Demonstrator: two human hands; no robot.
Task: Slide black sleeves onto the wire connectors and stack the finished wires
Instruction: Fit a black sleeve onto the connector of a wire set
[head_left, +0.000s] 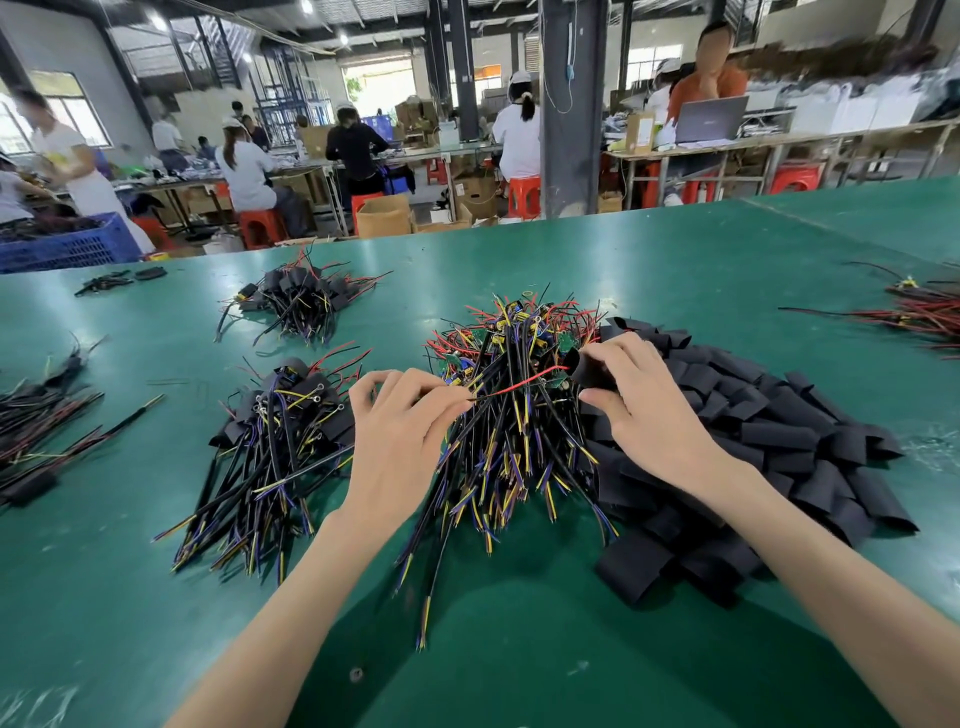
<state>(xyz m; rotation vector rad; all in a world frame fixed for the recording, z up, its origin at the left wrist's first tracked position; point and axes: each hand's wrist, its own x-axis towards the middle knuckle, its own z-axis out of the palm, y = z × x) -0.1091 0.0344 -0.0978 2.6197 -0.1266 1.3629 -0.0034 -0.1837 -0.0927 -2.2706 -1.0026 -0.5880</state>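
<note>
Green matted worktable (675, 249). Right of centre, heap of flat black tubular sleeves (753, 441); centre, tangle of multicoloured bare-connector wires (519, 431); left of centre, stack of sleeved wires (275, 431). Right hand (649, 410) pinches one black sleeve (589, 371) — left hand (395, 431) pinches a thin red wire (519, 384) meeting it.

Green desk (675, 270); black sleeves (753, 431); wires (498, 415) black, red, yellow, blue; blue crate (67, 244); red stools (522, 195).

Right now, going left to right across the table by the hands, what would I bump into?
Pile of black-sleeved finished wires → left hand pinching a red wire → tangled heap of colourful unsleeved wires → right hand holding a black sleeve → big heap of flat black sleeves.
</note>
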